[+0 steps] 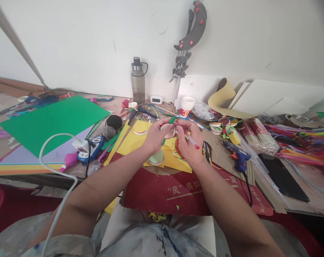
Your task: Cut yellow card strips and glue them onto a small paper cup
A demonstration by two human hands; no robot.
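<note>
My left hand (pixel 157 135) is closed round a small, pale, round piece (pixel 168 131) that looks like a cut-off paper cup bottom, with green paper at its edge. Close against it is my right hand (pixel 191 141), its fingertips meeting the piece near a bit of red. A slim translucent stick with a red end (pixel 192 140) is gripped in that right hand; its exact kind is unclear. Below the hands lies a similar round piece with a light green top (pixel 156 157). Another with a yellow top (pixel 140 127) rests on yellow paper (pixel 124 142) to the left.
A blue glue gun (pixel 238 157) lies on cardboard at right, beside a utility knife (pixel 207 152) and a black phone (pixel 283 176). Behind stand a bottle (pixel 138 84) and paper cups (pixel 187 106). Green paper (pixel 55 121) and a power strip (pixel 91 149) are at left.
</note>
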